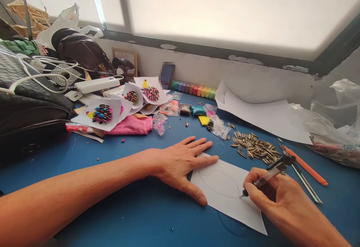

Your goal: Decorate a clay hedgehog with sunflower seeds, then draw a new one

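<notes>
Spread flat, my left hand presses on the upper left edge of a small sheet of white paper, its fingers apart. A thin, pointed oval outline is drawn on that sheet. My right hand grips a black pen with a clear barrel, and the pen's tip touches the paper at the right end of the outline. Just beyond the sheet lies a pile of striped sunflower seeds. An orange craft knife and a silver pen rest to the right of the seeds.
Paper sheets bearing seed-covered clay figures lie at the back left, by a pink cloth. Small clay packets sit mid-table. Coloured clay pots line the wall. A black bag stands left; white paper leans right.
</notes>
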`<state>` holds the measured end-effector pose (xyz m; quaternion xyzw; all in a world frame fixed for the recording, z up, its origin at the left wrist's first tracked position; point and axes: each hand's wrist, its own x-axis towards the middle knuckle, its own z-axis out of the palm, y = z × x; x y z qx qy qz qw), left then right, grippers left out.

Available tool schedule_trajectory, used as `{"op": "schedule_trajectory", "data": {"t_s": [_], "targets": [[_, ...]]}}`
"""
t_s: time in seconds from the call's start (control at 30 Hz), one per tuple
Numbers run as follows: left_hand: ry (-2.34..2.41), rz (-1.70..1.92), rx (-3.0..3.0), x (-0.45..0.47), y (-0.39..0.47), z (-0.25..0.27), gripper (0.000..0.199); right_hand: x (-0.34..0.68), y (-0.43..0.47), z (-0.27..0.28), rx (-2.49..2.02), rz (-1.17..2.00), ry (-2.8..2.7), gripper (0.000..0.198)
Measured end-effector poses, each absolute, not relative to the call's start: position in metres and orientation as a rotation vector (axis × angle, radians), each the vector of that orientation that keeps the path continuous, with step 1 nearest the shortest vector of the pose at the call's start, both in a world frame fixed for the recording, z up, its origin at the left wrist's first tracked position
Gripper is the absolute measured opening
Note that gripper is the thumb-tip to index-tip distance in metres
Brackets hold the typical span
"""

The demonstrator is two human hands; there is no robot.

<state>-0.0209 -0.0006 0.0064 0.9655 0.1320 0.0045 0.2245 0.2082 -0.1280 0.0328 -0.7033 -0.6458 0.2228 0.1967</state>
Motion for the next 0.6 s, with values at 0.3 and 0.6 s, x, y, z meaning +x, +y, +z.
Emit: {"op": "schedule_trajectory", "data": {"t_s": [0.3, 0.6], "targets": [[0.365, 0.031, 2.667, -0.0218, -0.0007, 0.0064, 0.103, 0.2029, -0.1261, 0.035, -1.982, 0.649, -1.837, 0.029], [0.377, 0.036, 2.661, -0.0212, -0.0022, 0.0069, 0.108, 0.2061, -0.1277, 0.0322, -1.891, 0.562, -1.787, 0.032]]}}
